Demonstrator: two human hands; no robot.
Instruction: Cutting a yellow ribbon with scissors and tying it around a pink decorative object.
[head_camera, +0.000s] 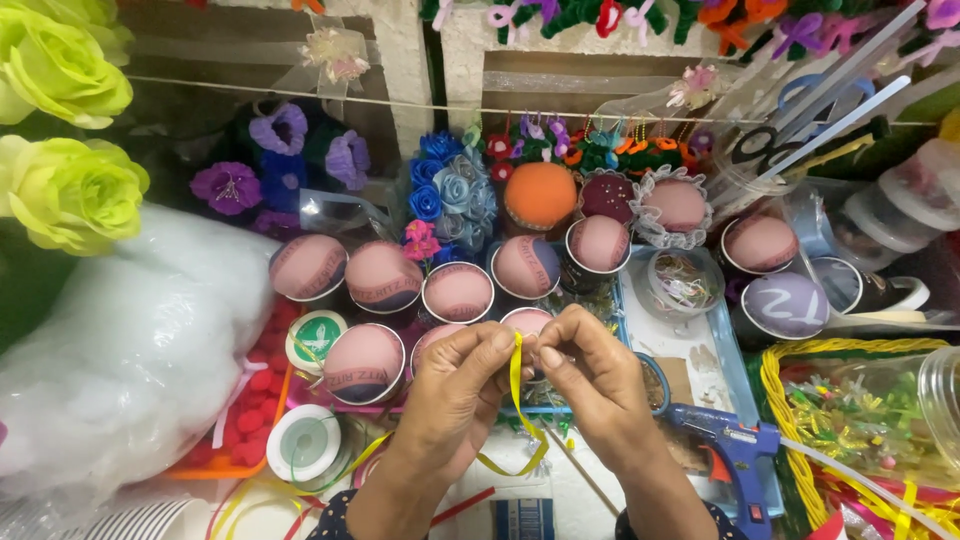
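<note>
Both hands meet over the middle of the bench, pinching a narrow yellow ribbon (517, 385) between them: the left hand (455, 395) has thumb and forefinger closed on the strip near its upper end, and the right hand (598, 385) is closed on the same stretch just beside it, fingertips almost touching the left ones. The ribbon stands nearly upright between the fingers, then drops and curls away below the wrists toward the table (560, 495). By the look of it this is the folding or looping step, with the ribbon being shaped at the fingertips into a small bow or loop; how far the fold has got is hidden by the fingers. The next move seems to call for a steady pinch from one hand while the other turns the free tail, without letting the thin strip twist or slip. Behind the hands stand rows of cups (457, 292) capped with pink padded tops, a green-rimmed spool (305, 443) lies to the left, and a blue glue gun (732, 445) rests at the right, near the right wrist
</note>
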